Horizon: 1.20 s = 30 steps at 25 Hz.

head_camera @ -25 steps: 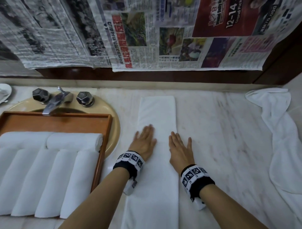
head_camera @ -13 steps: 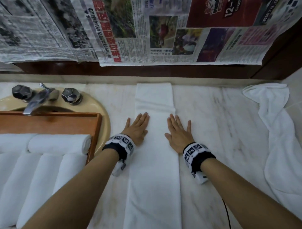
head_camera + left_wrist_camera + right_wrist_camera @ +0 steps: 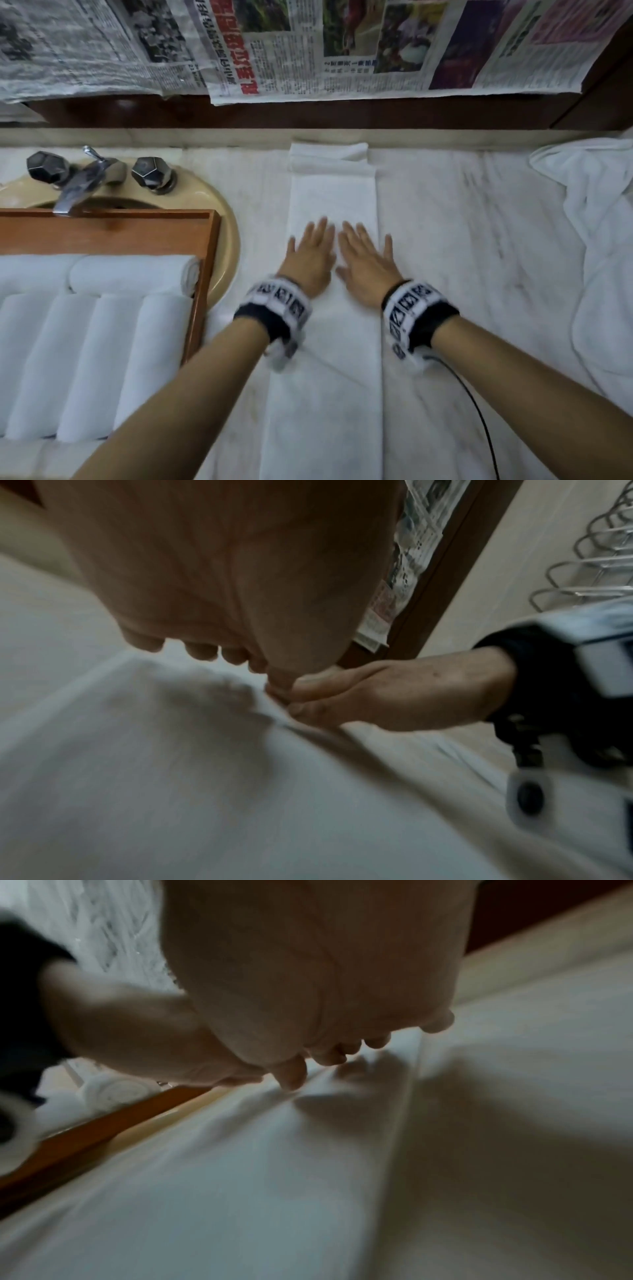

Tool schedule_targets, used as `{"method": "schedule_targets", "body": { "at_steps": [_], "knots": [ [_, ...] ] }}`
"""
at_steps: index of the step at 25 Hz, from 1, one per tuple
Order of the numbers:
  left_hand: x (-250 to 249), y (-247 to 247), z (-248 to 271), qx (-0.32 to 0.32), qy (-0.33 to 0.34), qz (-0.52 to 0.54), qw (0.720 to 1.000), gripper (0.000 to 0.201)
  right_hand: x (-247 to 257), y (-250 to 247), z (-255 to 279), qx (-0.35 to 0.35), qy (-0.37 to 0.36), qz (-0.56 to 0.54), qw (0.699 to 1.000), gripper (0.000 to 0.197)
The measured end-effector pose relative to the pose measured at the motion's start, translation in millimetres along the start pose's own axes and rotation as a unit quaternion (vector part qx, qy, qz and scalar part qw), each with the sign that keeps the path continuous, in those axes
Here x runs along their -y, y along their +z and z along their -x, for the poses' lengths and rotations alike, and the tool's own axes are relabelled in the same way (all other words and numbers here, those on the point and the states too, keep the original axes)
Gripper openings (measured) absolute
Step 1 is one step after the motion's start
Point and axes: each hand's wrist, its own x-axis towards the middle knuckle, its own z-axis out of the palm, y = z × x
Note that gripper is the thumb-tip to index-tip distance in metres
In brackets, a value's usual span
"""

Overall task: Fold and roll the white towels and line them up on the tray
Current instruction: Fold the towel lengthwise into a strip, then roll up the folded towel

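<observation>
A white towel (image 3: 329,377) folded into a long narrow strip lies on the marble counter, running from the back wall toward me. Both hands press flat on it side by side near its middle, fingers straight: my left hand (image 3: 313,255) on the left half, my right hand (image 3: 364,260) on the right half. In the left wrist view the left hand (image 3: 222,593) lies palm down on the towel (image 3: 171,764) with the right hand (image 3: 394,693) beside it. A wooden tray (image 3: 202,274) at the left holds several rolled white towels (image 3: 85,359).
A beige sink (image 3: 229,240) with a chrome tap (image 3: 82,181) lies under the tray. A loose white towel (image 3: 603,246) is heaped at the right end of the counter. Newspaper (image 3: 308,44) covers the wall behind. A black cable (image 3: 479,418) trails from my right wrist.
Both flat hands have slid along the towel toward the wall and drawn closer together. The towel's far end now shows a small fold.
</observation>
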Motion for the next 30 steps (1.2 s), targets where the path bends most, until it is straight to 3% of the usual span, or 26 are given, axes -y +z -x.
{"method": "schedule_targets", "body": {
  "at_steps": [2, 5, 6, 9, 10, 11, 14, 15, 18, 19, 20, 23, 24, 28, 30],
  "knots": [
    [23, 34, 44, 0.015, -0.013, 0.015, 1.000, 0.061, -15, 24, 26, 0.020, 0.026, -0.017, 0.999, 0.070],
    [56, 39, 62, -0.030, -0.161, 0.097, 0.982, 0.062, -33, 26, 40, 0.009, 0.151, -0.054, 0.987, 0.071],
    [50, 37, 67, -0.028, -0.155, 0.101, 0.982, 0.062, -21, 27, 50, 0.007, 0.145, -0.054, 0.988, 0.071],
    [9, 64, 93, -0.011, -0.014, 0.048, 0.999, 0.061, 27, 62, 83, 0.011, 0.009, 0.007, 1.000, 0.070],
    [10, 74, 104, -0.004, 0.003, 0.029, 1.000, 0.060, 30, 72, 94, 0.020, 0.004, 0.006, 1.000, 0.070],
    [23, 80, 113, -0.007, -0.017, 0.024, 1.000, 0.060, 22, 78, 100, 0.027, 0.037, -0.020, 0.999, 0.069],
    [58, 73, 128, -0.012, -0.167, 0.076, 0.983, 0.061, -5, 75, 117, 0.021, 0.210, -0.088, 0.974, 0.067],
    [53, 70, 134, -0.007, -0.167, 0.090, 0.982, 0.062, 2, 75, 128, 0.016, 0.204, -0.087, 0.975, 0.067],
    [5, 88, 158, -0.004, -0.019, 0.066, 0.998, 0.062, 50, 101, 152, 0.007, 0.048, -0.034, 0.998, 0.068],
    [1, 99, 167, -0.002, 0.014, 0.048, 0.999, 0.061, 57, 110, 156, 0.010, 0.027, -0.025, 0.999, 0.067],
    [10, 106, 173, -0.002, 0.012, 0.033, 0.999, 0.060, 53, 115, 159, 0.011, 0.044, -0.031, 0.999, 0.066],
    [54, 106, 182, -0.007, -0.138, 0.072, 0.988, 0.060, 25, 109, 162, 0.019, 0.194, -0.078, 0.978, 0.065],
    [60, 103, 186, -0.009, -0.156, 0.083, 0.984, 0.060, 25, 107, 166, 0.020, 0.209, -0.077, 0.975, 0.066],
    [24, 114, 204, -0.026, -0.008, 0.077, 0.997, 0.059, 68, 116, 182, 0.000, 0.068, -0.031, 0.997, 0.067],
    [17, 120, 207, -0.024, 0.008, 0.046, 0.999, 0.059, 71, 119, 181, 0.019, 0.048, -0.032, 0.998, 0.064]
  ]
}}
